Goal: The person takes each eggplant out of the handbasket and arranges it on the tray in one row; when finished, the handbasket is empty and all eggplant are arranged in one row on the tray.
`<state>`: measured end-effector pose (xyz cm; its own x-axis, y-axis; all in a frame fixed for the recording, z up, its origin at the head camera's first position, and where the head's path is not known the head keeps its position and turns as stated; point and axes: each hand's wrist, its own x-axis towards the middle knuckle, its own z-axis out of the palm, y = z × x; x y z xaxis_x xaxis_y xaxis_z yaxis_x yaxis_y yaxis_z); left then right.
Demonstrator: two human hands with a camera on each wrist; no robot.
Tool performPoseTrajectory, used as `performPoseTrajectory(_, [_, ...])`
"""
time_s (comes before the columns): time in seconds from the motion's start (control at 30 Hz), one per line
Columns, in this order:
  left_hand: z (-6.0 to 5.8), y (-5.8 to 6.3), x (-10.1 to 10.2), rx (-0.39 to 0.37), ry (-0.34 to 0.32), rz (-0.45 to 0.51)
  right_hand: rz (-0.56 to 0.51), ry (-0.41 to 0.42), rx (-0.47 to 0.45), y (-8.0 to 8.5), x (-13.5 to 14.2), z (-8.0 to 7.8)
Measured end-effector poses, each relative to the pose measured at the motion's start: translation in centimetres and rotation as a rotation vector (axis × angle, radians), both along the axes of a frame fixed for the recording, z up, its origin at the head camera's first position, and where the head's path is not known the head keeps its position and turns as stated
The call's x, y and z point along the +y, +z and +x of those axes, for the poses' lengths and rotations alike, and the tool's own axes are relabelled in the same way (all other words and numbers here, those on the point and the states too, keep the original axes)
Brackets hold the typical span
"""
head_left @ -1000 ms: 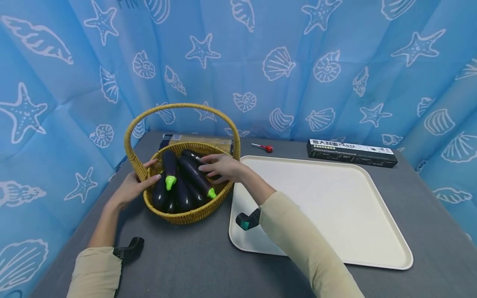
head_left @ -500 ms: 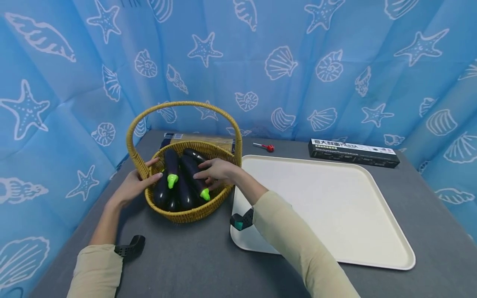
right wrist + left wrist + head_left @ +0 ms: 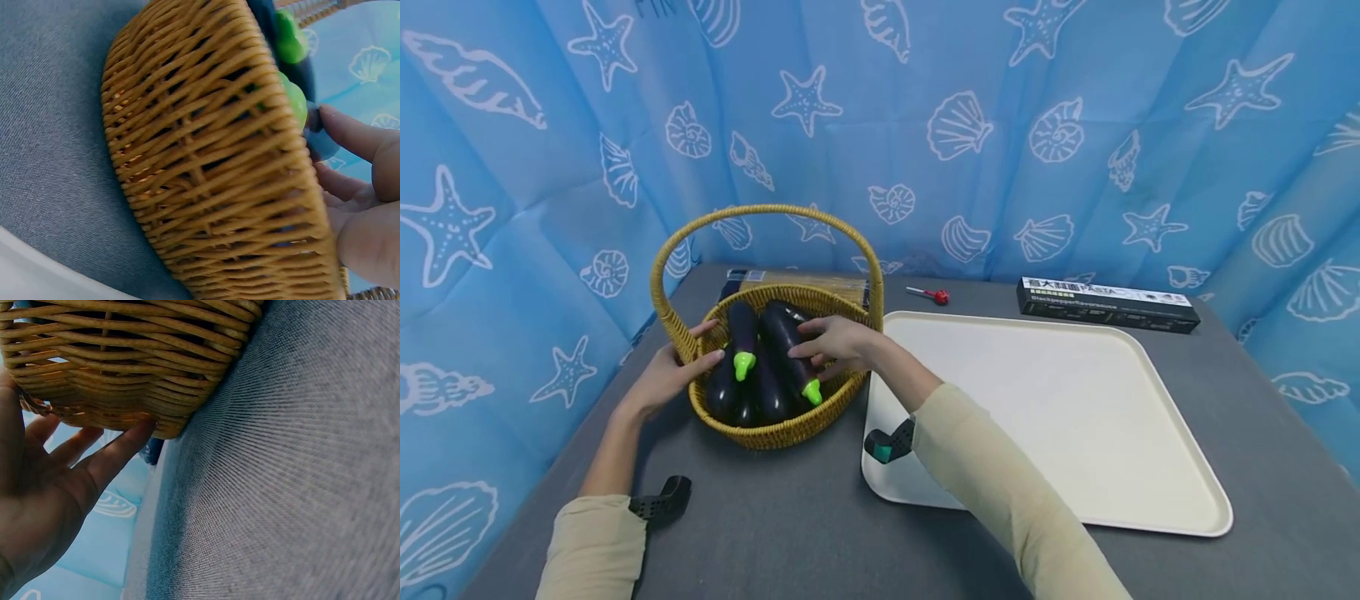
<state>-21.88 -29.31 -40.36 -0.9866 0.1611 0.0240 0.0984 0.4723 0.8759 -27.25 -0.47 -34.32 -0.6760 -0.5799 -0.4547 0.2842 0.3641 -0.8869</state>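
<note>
One wicker basket point(image 3: 782, 436), toward the left edge of the bench point(image 3: 752, 525), holds at least five eggplants point(image 3: 743, 329); overlap hides the exact number. One tray point(image 3: 1037, 408) lies right of it, one black box point(image 3: 1108, 308) near the back right corner, one red lollipop point(image 3: 940, 297) near the back edge. One package point(image 3: 835, 286) behind the basket is mostly hidden. The right sleeve point(image 3: 1000, 475) covers part of the tray's near edge. The left hand point(image 3: 670, 381) grasps the basket's rim, thumb inside, fingers slightly spread against the outer wall. The right hand point(image 3: 844, 343) has its fingers bent round an eggplant point(image 3: 784, 333) on the basket's right; the wall partly hides them in the wrist view.
</note>
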Motion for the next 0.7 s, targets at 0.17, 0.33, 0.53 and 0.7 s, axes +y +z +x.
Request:
performPoseTrajectory(0.17, [0.1,0.0,0.0,-0.010,-0.001,0.005,-0.087,-0.022,-0.022,0.8,1.4,0.1])
performPoseTrajectory(0.33, [0.1,0.1,0.0,-0.019,-0.004,0.023,-0.175,-0.033,-0.051,1.3,3.2,0.5])
performPoseTrajectory(0.53, [-0.1,0.0,-0.1,-0.035,0.001,0.025,-0.215,-0.028,-0.019,1.0,5.8,1.5])
performPoseTrajectory(0.7, [-0.2,-0.2,-0.2,-0.034,0.001,0.028,-0.212,-0.023,0.015,0.7,8.0,2.7])
